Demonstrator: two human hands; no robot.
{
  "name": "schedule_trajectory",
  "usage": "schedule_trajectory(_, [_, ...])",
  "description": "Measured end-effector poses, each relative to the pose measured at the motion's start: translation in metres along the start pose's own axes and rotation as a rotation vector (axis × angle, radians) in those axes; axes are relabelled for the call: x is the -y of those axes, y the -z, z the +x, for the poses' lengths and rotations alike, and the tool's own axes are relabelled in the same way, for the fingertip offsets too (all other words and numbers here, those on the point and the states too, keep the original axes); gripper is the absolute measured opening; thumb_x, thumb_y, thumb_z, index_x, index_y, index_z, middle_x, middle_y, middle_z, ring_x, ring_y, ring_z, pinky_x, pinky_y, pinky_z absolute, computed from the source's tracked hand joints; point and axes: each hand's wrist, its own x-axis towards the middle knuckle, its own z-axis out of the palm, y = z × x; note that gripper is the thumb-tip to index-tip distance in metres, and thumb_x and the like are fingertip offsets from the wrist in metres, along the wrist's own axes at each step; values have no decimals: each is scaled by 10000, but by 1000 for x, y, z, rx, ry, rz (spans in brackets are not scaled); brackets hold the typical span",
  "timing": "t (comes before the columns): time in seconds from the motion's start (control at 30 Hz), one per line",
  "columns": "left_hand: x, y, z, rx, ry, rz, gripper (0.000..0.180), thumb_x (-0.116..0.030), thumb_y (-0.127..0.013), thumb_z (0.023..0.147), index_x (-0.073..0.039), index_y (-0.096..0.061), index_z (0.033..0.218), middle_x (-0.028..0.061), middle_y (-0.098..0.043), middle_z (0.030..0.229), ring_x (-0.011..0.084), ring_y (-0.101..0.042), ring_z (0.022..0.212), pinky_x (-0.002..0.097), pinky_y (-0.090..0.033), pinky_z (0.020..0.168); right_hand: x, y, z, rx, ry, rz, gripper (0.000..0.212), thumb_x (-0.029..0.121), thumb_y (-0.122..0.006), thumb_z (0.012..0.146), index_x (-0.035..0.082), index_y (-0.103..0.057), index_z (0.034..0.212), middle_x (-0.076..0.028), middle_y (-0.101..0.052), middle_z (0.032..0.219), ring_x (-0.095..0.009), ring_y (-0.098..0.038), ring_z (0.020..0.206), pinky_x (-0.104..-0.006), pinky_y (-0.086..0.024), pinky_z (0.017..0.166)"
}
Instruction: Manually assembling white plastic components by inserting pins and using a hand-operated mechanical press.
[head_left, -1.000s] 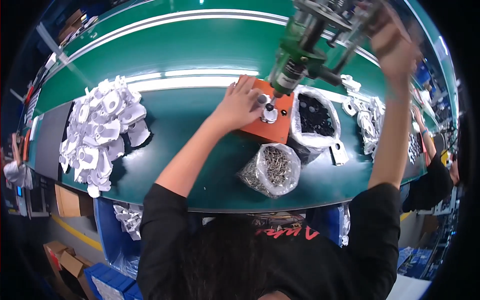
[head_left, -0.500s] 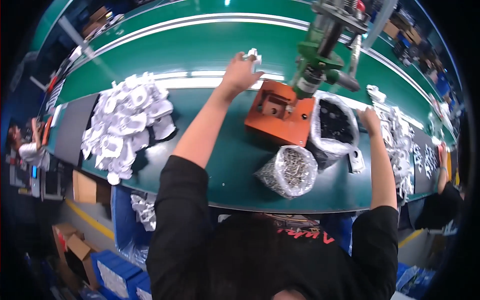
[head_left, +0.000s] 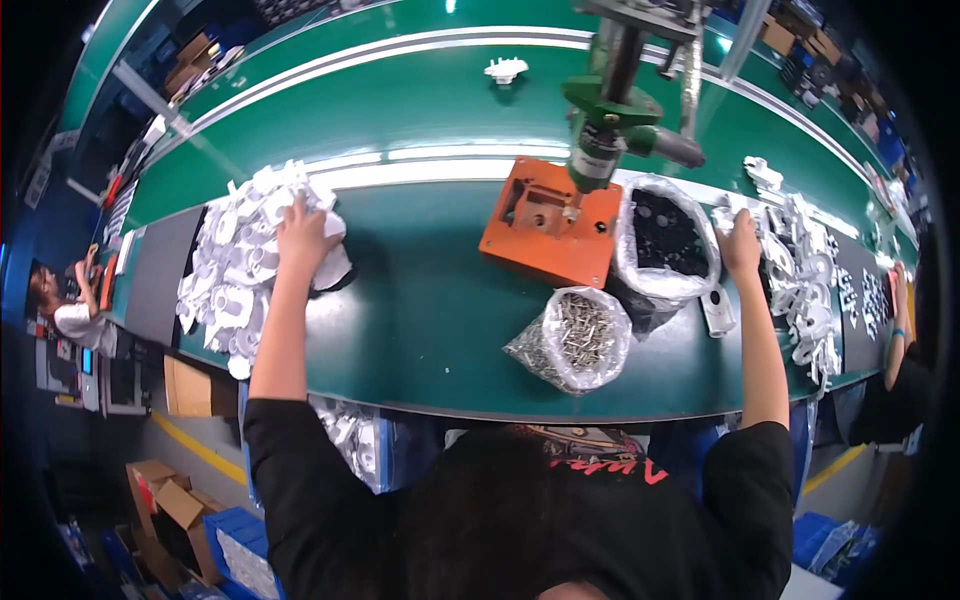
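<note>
My left hand (head_left: 304, 243) rests on the upper right side of a heap of white plastic parts (head_left: 230, 290), thumb spread from the fingers. At the right, my right hand (head_left: 740, 244) has its fingers closed on a white plastic part (head_left: 735, 205) at the edge of a second heap (head_left: 795, 260); the fingertips are partly hidden. Between my hands stands an orange fixture block (head_left: 560, 250) under a green press (head_left: 610, 110). Beyond, a single white part (head_left: 506, 70) lies on the green conveyor belt (head_left: 420, 100).
Before the fixture sits a clear bag of metal pins (head_left: 583, 335). Beside it is a bag of small black parts (head_left: 665, 240). One white piece (head_left: 717, 311) lies near my right forearm. Co-workers' arms (head_left: 897, 310) show at both far sides. Blue bins (head_left: 405, 455) stand below the table edge.
My left hand has let go of a white part, now farther off on the belt, and moved left onto the heap. My right hand stays near the right heap, now at a white part.
</note>
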Motion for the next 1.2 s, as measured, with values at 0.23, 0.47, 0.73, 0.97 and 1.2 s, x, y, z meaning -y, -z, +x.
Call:
schedule_trajectory(0.23, [2,7,-21,-84,-157,118,330,-196,-663,735,-116,-591,1047,115,-520,1176,288,-484,1115,483,-359,961,5,60,-27,114,-341,964,362,237,-622,849,53,-455,1112,-46,-587,936,-116,-515,714,-273,-438,606])
schedule_trajectory(0.47, [-19,41,-6,-267,95,-653,225,-117,-463,908,-33,-522,1108,125,-596,1076,326,-616,840,438,-482,765,10,94,-62,273,-352,1988,497,280,-531,878,-11,-400,1260,-164,-507,1177,-326,-507,1158,-441,-408,975])
schedule_trajectory(0.73, [-215,124,-77,192,14,-2440,253,-137,-470,948,12,-500,1150,89,-598,1018,174,-596,954,313,-498,817,182,130,-155,408,277,1725,823,132,-707,754,5,-241,1420,-123,-442,1308,-207,-477,1167,-332,-402,962])
schedule_trajectory(0.97, [-280,140,-98,198,7,-2443,363,-249,-458,939,2,-460,1202,111,-571,1117,162,-584,962,281,-472,839,207,132,-171,239,543,1305,700,186,-712,761,5,-395,1358,-187,-435,1358,-261,-469,1224,-345,-366,1007])
schedule_trajectory(1.2, [-283,129,-104,371,-80,-2377,375,-279,-418,963,-29,-395,1242,118,-533,1226,193,-550,1071,295,-462,884,200,133,-166,274,592,1256,691,188,-738,729,-9,-438,1320,-170,-496,1263,-267,-497,1173,-355,-375,999])
